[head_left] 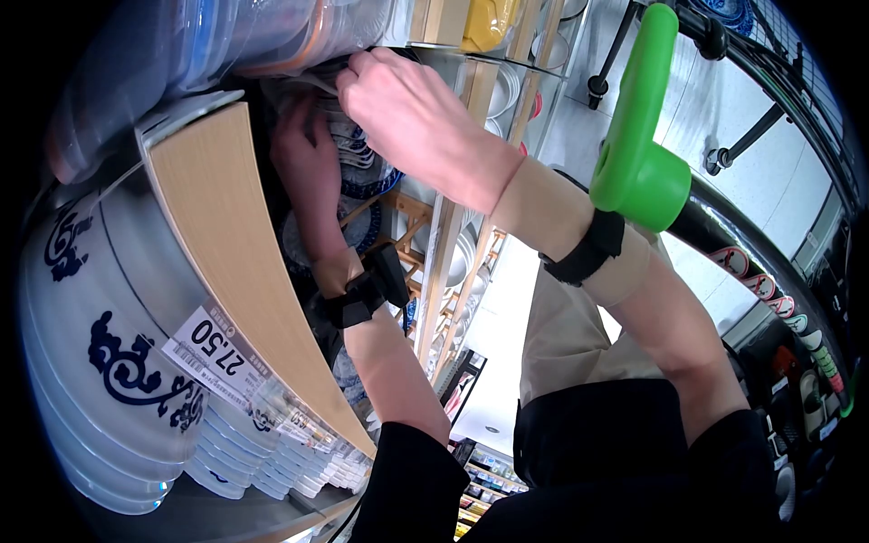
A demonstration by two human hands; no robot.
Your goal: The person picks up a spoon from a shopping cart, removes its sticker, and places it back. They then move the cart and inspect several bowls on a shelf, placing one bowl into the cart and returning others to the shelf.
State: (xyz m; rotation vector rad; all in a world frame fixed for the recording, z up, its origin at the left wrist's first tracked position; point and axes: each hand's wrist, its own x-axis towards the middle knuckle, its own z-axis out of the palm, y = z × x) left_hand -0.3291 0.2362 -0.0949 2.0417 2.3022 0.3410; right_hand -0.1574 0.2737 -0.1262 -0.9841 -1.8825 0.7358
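Both of my hands reach into the gap of a shelf above a stack of white dishes with blue-patterned rims (355, 149). My right hand (407, 113) is closed, its fingers curled down at a pale, thin edge (312, 80); what they grip is hidden behind the hand. Deeper in the shadow, my left hand (308, 154) is bent upward beneath that same edge, beside the dish stack, with its fingertips covered. A black strap circles each wrist. Lower in the gap lies another blue-rimmed dish (362, 226).
Clear plastic boxes (244, 36) crowd the upper left. A wooden shelf edge (226, 208) carries a price label (217, 353) over large blue-and-white bowls (109, 362). Wooden racks (407, 213) hold more dishes. A cart with a green handle piece (638, 136) stands at the right.
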